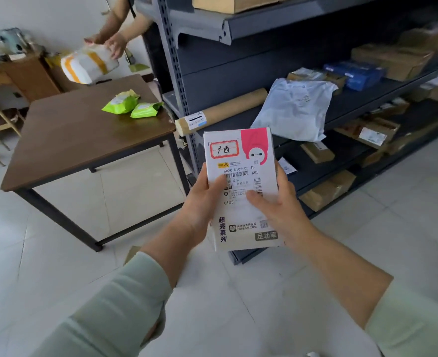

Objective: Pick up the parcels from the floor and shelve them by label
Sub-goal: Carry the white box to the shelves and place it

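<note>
I hold a flat white parcel [241, 161] upright in front of me, its face toward the camera. It has a pink cartoon print, a barcode label and a red-framed handwritten sticker near the top left. My left hand [202, 204] grips its left edge, thumb on the label. My right hand [277, 202] grips the right edge, thumb across the lower label. Behind it stands a dark grey metal shelf unit [199, 63] with parcels on its levels.
On the shelves lie a cardboard tube [228, 109], a grey plastic mailer [295, 109], a blue box [354, 73] and several brown cartons. A brown table [78, 135] at left carries two green packets [132, 105]. Another person's hands [109, 43] hold a taped white bundle [89, 64] beyond it.
</note>
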